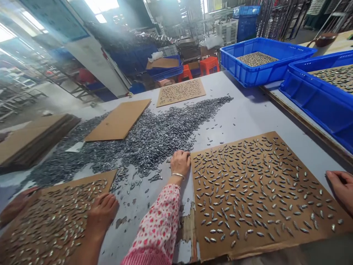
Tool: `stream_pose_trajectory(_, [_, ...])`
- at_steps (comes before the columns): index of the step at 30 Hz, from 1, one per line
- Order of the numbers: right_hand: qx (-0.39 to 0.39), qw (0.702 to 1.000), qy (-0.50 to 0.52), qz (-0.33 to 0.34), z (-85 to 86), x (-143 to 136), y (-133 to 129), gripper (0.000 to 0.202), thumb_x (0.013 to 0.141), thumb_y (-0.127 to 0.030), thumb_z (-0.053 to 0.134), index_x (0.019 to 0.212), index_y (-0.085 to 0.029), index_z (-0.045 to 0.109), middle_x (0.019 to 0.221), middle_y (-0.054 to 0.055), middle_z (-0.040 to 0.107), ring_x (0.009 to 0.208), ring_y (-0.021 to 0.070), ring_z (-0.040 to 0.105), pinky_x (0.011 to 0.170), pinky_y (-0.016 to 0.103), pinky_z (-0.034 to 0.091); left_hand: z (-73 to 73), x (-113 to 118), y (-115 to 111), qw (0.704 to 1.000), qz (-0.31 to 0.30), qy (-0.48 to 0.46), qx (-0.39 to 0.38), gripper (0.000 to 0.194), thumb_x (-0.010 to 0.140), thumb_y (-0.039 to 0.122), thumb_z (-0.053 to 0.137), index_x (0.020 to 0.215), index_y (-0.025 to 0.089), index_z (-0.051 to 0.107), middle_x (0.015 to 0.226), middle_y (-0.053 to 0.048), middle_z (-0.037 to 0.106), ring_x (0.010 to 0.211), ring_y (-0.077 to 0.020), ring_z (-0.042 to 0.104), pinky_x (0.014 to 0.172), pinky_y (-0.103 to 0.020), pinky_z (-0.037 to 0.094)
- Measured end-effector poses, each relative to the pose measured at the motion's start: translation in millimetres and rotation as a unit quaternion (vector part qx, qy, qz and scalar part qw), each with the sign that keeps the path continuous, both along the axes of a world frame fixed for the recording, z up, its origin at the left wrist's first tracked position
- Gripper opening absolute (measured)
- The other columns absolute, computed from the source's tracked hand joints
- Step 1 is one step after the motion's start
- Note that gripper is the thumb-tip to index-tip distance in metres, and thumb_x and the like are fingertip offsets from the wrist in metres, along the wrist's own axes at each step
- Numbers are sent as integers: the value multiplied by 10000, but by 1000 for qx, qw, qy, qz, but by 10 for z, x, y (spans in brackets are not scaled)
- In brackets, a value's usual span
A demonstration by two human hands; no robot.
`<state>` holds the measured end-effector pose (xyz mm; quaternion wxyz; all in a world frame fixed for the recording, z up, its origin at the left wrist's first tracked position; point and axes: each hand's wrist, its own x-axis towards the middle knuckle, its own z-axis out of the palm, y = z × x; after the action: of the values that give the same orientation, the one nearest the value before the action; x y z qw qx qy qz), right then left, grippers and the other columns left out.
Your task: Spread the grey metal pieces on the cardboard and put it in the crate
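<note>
Fingers curled, left hand (180, 162) presses the edge of the metal-piece heap (143, 141), its hold hidden | right hand (342, 187) rests loosely closed, empty, on the cardboard sheet (264, 195) of spread pieces | co-worker's hand (102, 215) on the neighbouring sheet (52, 221) | blue crates (261, 73) behind | no legible writing.

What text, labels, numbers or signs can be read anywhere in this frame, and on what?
None can be read.
The cardboard sheets, blue crates and small metal pieces show no print.
The blue board on the back wall is too blurred to show any writing.
</note>
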<state>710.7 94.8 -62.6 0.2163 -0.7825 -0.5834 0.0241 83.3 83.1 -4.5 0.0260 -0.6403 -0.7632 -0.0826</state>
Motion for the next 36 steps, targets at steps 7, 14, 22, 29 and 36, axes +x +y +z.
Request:
stream_pose_trajectory(7, [-1,999,38,-17,330,-369,-11,387,695,-575,460,769,-236,630,856,58,687,865,286,624,757,358,436,223,-12,38,992,120,9,48,230,856,308,462,953,208,645,1017,-101,577,995,-263,476,824,-373,366])
stream_pose_trajectory(14, [-12,999,47,-13,390,-431,-16,416,677,-588,434,763,-229,626,905,70,686,920,289,613,802,362,434,432,292,-248,992,-45,-113,16,199,868,262,472,891,212,663,857,-46,592,866,-177,532,798,-283,404])
stream_pose_trajectory(22, [-41,997,51,-31,438,-469,6,435,668,-601,428,769,-231,633,912,75,689,908,301,615,760,369,431,576,582,-36,993,-111,0,-49,226,892,309,460,895,219,668,908,-69,599,923,-211,510,792,-327,379])
stream_pose_trajectory(29, [-22,999,40,-12,366,-435,-13,428,694,-610,421,758,-244,633,841,55,686,851,284,616,691,354,423,536,622,42,990,-96,66,-77,212,878,286,461,868,212,660,918,-76,598,926,-221,519,771,-335,371])
stream_pose_trajectory(36, [-6,999,51,-9,360,-446,-9,400,694,-579,441,760,-235,634,844,62,689,836,275,619,691,343,426,458,636,64,990,-82,86,-72,264,899,268,397,840,200,646,912,-84,604,918,-221,519,761,-340,362])
